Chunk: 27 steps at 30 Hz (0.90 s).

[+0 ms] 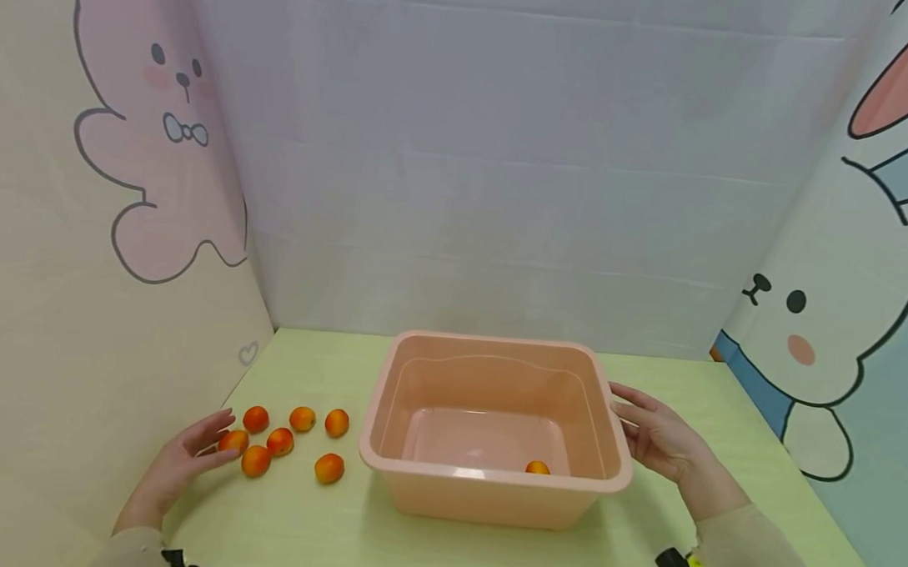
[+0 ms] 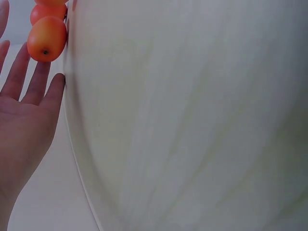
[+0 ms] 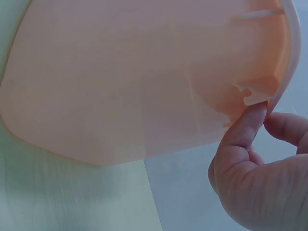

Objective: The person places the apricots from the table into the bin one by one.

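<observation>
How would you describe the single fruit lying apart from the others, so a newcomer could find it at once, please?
Start at the pink tub in the middle of the green table. Inside, near its front wall, lies one small orange fruit, the only one in the tub.

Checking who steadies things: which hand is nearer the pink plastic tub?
Right. The right hand touches the pink plastic tub at its right rim; the left hand is apart, among the small orange fruits to its left.
</observation>
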### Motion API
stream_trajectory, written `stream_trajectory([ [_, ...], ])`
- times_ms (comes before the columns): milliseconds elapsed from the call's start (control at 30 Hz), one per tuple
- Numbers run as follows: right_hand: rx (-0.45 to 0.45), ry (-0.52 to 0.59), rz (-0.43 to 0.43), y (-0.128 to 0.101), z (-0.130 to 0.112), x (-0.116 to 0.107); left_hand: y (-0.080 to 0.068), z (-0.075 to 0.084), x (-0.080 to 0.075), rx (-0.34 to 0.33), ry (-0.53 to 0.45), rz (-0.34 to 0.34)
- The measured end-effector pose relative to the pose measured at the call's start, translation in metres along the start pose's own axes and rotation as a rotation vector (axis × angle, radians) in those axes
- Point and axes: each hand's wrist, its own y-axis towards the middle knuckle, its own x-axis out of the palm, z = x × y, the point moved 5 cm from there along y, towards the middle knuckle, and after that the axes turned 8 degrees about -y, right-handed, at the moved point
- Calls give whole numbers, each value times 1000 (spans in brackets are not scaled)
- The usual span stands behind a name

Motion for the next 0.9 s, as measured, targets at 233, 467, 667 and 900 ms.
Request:
stream_trajectory([
  [233, -17, 10, -23, 0, 1, 1, -3, -7, 0, 23, -40, -4],
  [467, -14, 5, -19, 0, 1, 0, 0, -13, -1, 26, -51, 12],
  [667, -6, 6, -7, 0, 1, 1, 4, -19, -3, 18, -33, 22],
  [900, -7, 0, 4, 0, 2, 0, 5, -24, -3, -31, 14, 36],
])
